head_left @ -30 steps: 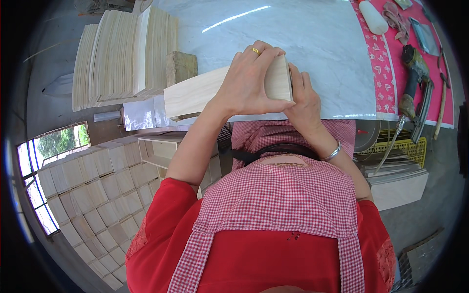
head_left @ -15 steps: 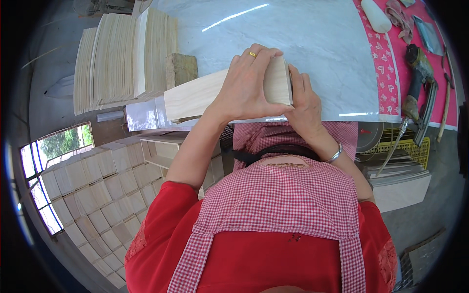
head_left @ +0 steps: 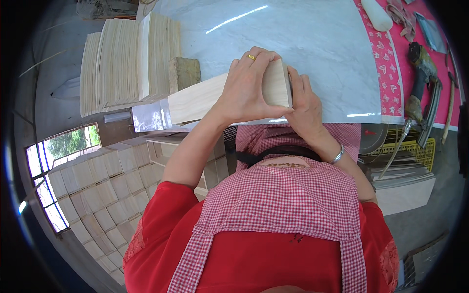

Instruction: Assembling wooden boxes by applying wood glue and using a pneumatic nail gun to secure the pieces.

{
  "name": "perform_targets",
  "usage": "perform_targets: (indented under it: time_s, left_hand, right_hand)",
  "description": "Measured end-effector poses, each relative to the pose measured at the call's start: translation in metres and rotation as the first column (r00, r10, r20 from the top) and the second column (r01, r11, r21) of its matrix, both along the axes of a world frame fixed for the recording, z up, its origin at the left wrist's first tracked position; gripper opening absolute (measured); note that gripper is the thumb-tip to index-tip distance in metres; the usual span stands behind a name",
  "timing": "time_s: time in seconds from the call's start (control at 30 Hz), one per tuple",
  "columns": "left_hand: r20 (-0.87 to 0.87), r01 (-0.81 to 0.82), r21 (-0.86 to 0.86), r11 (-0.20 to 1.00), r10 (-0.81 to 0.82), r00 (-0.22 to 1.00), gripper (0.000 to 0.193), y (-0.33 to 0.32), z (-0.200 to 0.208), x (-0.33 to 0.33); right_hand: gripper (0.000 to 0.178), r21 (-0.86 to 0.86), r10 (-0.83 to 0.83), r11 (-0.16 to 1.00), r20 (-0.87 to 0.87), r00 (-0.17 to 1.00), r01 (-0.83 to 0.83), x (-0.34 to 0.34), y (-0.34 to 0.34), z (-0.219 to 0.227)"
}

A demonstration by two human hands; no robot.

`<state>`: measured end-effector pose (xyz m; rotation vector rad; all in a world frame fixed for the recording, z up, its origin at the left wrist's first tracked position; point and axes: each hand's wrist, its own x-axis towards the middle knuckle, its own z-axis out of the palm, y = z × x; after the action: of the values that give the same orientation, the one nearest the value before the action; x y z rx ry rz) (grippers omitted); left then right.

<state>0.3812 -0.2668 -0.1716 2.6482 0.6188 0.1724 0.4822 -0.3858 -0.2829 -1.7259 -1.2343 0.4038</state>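
Note:
A long, pale, box-like wooden piece (head_left: pixel 194 101) lies at the near edge of the table, running left to right. My left hand (head_left: pixel 244 90) is clamped over it near its right end, fingers over the far side and thumb along the near side. A gold ring sits on one finger. My right hand (head_left: pixel 306 105) presses against that right end, its fingers against a thin dark-edged face; the thumb is mostly hidden. Just past the piece's left end stands a rough brown block (head_left: pixel 183 73).
Thin wooden boards (head_left: pixel 122 66) stand stacked at the table's left. A nail gun (head_left: pixel 420 80) with a hose lies on pink cloth (head_left: pixel 391 73) at right, near a white bottle (head_left: pixel 377 15). Stacked wooden boxes (head_left: pixel 105 188) fill the lower left; a yellow crate (head_left: pixel 425 154) stands lower right.
The view has shifted slightly, so the scene sits a little lower and, on the left, further right. Both hands keep the same hold on the wooden piece.

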Motion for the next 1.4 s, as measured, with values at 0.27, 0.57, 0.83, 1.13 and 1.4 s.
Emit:
perform_targets:
  time_s: [0.27, 0.57, 0.83, 1.13, 1.4]
  left_hand:
    - [-0.021, -0.017, -0.02, 1.0, 0.017, 1.0, 0.089, -0.001, 0.002, -0.002]
    - [-0.056, -0.029, -0.054, 0.998, 0.026, 0.998, 0.089, -0.001, 0.006, 0.0]
    - [-0.022, -0.01, -0.04, 0.999, 0.009, 1.0, 0.089, 0.001, 0.003, -0.002]
    - [-0.018, -0.033, -0.042, 0.999, 0.032, 0.999, 0.086, 0.0, 0.002, -0.002]
    - [0.008, -0.014, -0.03, 0.999, 0.015, 1.0, 0.088, 0.003, 0.0, -0.003]
  right_hand:
    - [0.047, 0.133, 0.4, 0.912, -0.492, 0.773, -0.387, 0.086, 0.006, 0.016]
    - [0.029, 0.206, 0.474, 0.796, -0.797, 0.374, -0.569, 0.081, 0.054, 0.007]
    - [0.029, 0.271, 0.522, 0.771, -0.786, 0.33, -0.576, 0.081, 0.059, 0.002]
    - [0.034, 0.259, 0.476, 0.802, -0.821, 0.314, -0.538, 0.077, 0.052, -0.002]
    - [0.087, 0.2, 0.543, 0.691, -0.778, 0.317, -0.694, 0.084, 0.041, 0.009]
